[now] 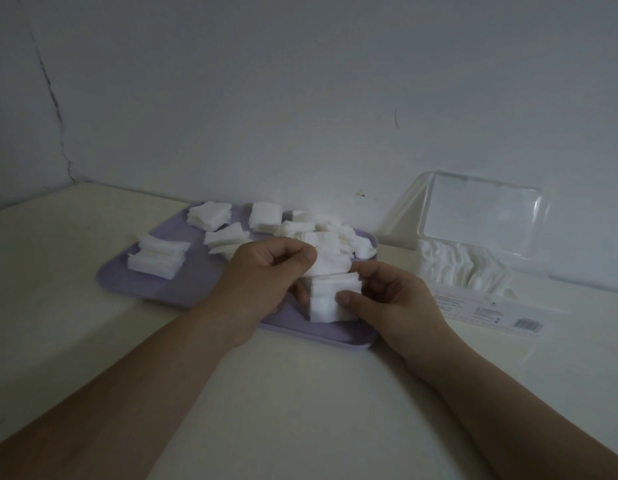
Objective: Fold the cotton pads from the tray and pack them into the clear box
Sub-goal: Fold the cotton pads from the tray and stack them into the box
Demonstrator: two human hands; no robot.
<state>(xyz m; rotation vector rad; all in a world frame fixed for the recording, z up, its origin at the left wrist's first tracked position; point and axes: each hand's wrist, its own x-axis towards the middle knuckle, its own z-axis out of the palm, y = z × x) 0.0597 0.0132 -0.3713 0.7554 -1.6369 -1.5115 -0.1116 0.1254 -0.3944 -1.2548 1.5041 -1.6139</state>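
A lilac tray (pixel 155 289) lies on the table and carries several small stacks of white cotton pads (pixel 158 258). Over the tray's near right part, both hands hold a bundle of white pads (pixel 330 292). My left hand (pixel 262 278) pinches the bundle's upper part between thumb and fingers. My right hand (pixel 394 303) grips the lower part, thumb pressed on its front. To the right stands the clear box (pixel 463 268), lid raised against the wall, with white pads packed inside.
The cream table ends at a grey wall right behind the tray and box. A flat clear label sheet with a barcode (pixel 491 313) lies in front of the box. The left wall meets the table at the far left corner.
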